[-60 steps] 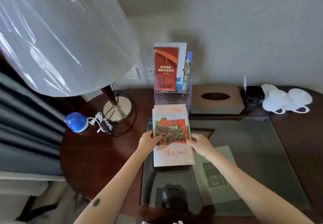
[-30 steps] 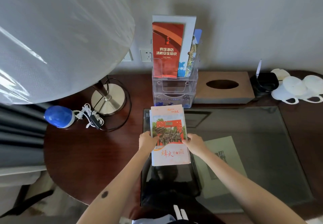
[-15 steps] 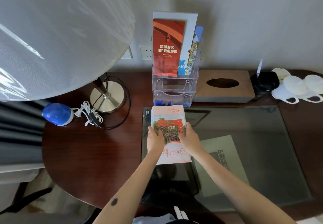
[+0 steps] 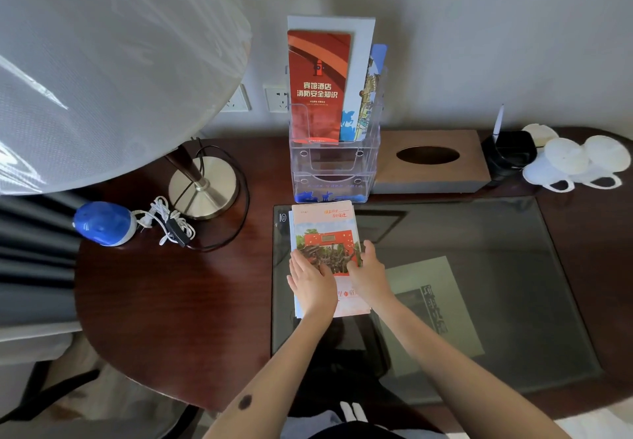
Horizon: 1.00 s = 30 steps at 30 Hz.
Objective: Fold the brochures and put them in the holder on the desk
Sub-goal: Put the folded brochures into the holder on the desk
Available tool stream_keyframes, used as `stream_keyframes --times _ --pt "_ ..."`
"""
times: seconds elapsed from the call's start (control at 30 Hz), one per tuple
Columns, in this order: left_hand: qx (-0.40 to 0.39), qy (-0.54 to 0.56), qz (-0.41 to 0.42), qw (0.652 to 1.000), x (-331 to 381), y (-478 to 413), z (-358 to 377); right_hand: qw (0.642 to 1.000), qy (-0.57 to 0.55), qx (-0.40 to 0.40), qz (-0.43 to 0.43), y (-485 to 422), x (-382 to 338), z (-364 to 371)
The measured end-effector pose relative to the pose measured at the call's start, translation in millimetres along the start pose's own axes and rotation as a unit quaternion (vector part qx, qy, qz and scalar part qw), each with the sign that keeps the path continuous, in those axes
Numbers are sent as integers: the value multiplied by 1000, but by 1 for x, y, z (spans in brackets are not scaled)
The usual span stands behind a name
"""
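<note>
Now our left hand (image 4: 310, 286) and right hand (image 4: 370, 276) press flat, fingers spread, on the brochure (image 4: 323, 233), seemingly folded, holder (image 4: 334, 164) at twelve o'clock

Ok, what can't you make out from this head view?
- Lower title of the pale photo-cover brochure: under the left hand and right hand.
- Sheets beneath it: count hidden.
- Clear acrylic holder, bottom pocket: contents blurred.
- White lampshade: cut off by the frame edge.

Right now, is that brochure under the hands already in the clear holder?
Not yet. The brochure lies flat on the glass desk pad in front of the holder, with both hands pressing on it.
</note>
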State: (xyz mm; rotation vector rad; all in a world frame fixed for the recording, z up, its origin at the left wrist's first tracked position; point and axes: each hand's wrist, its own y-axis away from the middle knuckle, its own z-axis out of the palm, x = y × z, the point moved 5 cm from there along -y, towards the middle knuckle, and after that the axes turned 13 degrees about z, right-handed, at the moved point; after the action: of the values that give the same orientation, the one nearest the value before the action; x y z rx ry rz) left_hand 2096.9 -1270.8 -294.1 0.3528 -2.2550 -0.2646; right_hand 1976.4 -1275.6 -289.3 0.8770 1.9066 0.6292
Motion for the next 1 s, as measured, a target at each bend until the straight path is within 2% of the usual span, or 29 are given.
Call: stream_keyframes --times 0.17,0.37,0.57,0.83,1.0 --pt "-4 -28 4 1000 4 2 -1 999 -43 -3 16 -6 11 -5" --pt "0 17 -1 1000 5 4 -4 994 -91 -1 55 -11 26 -13" --pt "-72 80 17 994 26 24 30 984 -148 65 74 -8 54 -50" --pt "-148 172 11 974 62 49 84 971 -142 159 111 -12 88 -123" --pt "-189 194 -11 963 73 59 111 968 -134 174 124 -14 112 -143"
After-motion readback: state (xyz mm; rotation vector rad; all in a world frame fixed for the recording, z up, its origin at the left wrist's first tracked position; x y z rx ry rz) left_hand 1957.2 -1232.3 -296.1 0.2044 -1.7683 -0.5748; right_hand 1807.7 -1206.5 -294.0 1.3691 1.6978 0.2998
